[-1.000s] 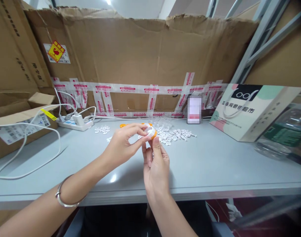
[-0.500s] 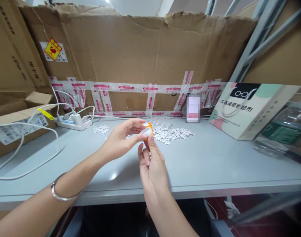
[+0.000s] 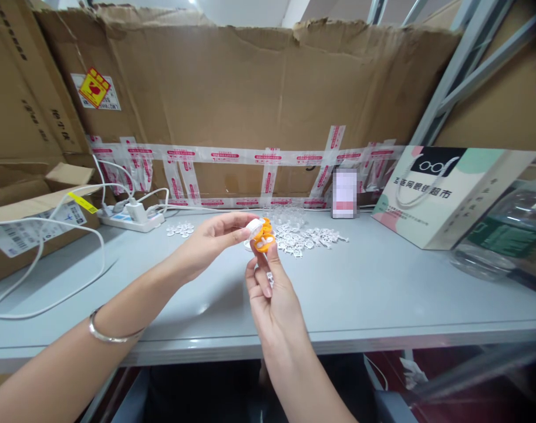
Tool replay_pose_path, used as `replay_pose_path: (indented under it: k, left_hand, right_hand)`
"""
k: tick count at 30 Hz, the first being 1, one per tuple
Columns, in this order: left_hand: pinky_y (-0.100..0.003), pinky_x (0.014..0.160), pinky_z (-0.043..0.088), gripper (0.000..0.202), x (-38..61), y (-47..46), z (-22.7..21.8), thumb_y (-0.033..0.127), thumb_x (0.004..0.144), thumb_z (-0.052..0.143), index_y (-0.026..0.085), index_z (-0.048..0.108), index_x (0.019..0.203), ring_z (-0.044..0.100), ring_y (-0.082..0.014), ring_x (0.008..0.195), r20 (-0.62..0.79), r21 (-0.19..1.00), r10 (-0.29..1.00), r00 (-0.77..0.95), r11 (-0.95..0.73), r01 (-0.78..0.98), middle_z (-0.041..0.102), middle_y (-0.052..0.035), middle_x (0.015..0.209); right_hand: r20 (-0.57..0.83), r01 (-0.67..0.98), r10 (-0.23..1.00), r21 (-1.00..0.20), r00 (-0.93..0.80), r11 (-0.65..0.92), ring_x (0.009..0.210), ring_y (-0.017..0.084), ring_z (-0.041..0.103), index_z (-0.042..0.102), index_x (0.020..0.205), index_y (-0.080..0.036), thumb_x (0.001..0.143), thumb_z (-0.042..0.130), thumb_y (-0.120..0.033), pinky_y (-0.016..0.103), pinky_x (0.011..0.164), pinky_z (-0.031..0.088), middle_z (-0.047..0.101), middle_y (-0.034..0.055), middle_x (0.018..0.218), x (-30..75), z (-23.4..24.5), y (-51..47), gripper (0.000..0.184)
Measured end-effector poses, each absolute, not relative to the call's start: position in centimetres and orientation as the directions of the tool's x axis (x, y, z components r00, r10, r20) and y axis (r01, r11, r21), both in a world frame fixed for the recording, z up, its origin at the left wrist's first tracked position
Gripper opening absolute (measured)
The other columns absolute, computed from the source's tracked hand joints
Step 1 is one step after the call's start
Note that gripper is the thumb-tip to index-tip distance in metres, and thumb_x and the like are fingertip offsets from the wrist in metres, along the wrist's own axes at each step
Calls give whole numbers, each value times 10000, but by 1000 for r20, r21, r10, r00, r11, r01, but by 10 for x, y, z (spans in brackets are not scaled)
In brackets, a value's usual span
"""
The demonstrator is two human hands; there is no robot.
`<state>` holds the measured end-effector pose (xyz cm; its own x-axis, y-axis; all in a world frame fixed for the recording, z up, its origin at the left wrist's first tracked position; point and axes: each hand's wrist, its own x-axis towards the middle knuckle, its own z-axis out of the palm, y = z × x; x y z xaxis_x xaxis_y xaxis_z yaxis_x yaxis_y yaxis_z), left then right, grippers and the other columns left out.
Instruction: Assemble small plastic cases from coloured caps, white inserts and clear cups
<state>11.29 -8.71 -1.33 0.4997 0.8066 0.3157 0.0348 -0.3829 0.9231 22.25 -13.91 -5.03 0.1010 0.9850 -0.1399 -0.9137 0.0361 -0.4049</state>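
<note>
My left hand (image 3: 219,238) is closed, its thumb and fingers pinching a small round white cap (image 3: 253,228). My right hand (image 3: 274,294) pinches a small orange plastic part (image 3: 265,242) with rounded, cup-like ends, and white bits show inside its near end. Cap and orange part are side by side above the desk; whether they touch, I cannot tell. A small white piece (image 3: 270,278) shows between the curled fingers of my right hand. Just behind the hands lies a heap of small white openwork plastic parts (image 3: 312,236), with clear plastic pieces (image 3: 289,215) at its back.
White round pieces (image 3: 179,230) lie left of my hands on the grey desk (image 3: 360,294). A power strip (image 3: 131,218) with white cables sits at the left beside an open carton (image 3: 39,229). A phone (image 3: 344,194), paper bag (image 3: 430,200) and water bottle (image 3: 492,235) stand right.
The white cap has shifted left and tilted away from the orange part, whose near end now shows uncovered. My left hand has moved slightly left; the right hand keeps its hold.
</note>
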Motion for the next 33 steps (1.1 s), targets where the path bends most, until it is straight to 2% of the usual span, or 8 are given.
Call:
replay_pose_path:
  k: [6,12,19,25,29,33]
  left_hand:
    - [-309,887,429,293,114,-90,-11,323,836,550,223,584,1109,560,-190,1032,279,938,786,552,-346,20,610,-67,1142]
    - [-290,868,440,311,112,-90,-12,304,837,557,208,552,1133,568,-181,1027,268,938,770,579,-346,26,588,-77,1173]
    - [-315,878,457,342,113,-88,-13,309,817,582,206,554,1142,594,-188,997,288,931,769,571,-364,21,603,-87,1153]
    - [-341,871,461,334,111,-86,-13,320,802,595,193,567,1110,591,-204,1003,279,924,778,562,-378,64,608,-98,1134]
    - [-340,847,466,321,110,-85,-13,320,790,609,190,576,1081,598,-206,982,274,920,783,559,-383,85,627,-93,1085]
    - [-351,838,462,318,110,-85,-12,317,787,611,181,576,1072,592,-214,985,271,911,785,557,-395,115,631,-95,1061]
  right_hand:
    - [-92,-920,989,-385,118,74,354,-43,161,707,803,-184,701,693,-336,129,719,500,656,-24,926,221,-51,-141,184]
    - [-67,-900,986,-422,151,109,365,-21,173,709,793,-201,690,703,-318,191,778,497,612,-65,692,219,-54,-142,156]
    - [-66,-884,983,-450,171,123,370,-8,187,715,830,-212,681,711,-310,211,796,493,537,-85,582,218,-54,-141,178]
    - [-65,-864,982,-488,179,125,391,-14,296,710,859,-242,691,702,-314,203,802,486,618,-62,737,218,-55,-140,184]
    - [-75,-849,980,-514,186,122,473,4,435,707,870,-238,677,710,-319,203,801,481,645,-38,820,219,-56,-140,209]
    - [-88,-840,977,-528,196,121,546,19,499,705,865,-220,662,720,-322,213,800,483,656,-15,880,219,-56,-140,228]
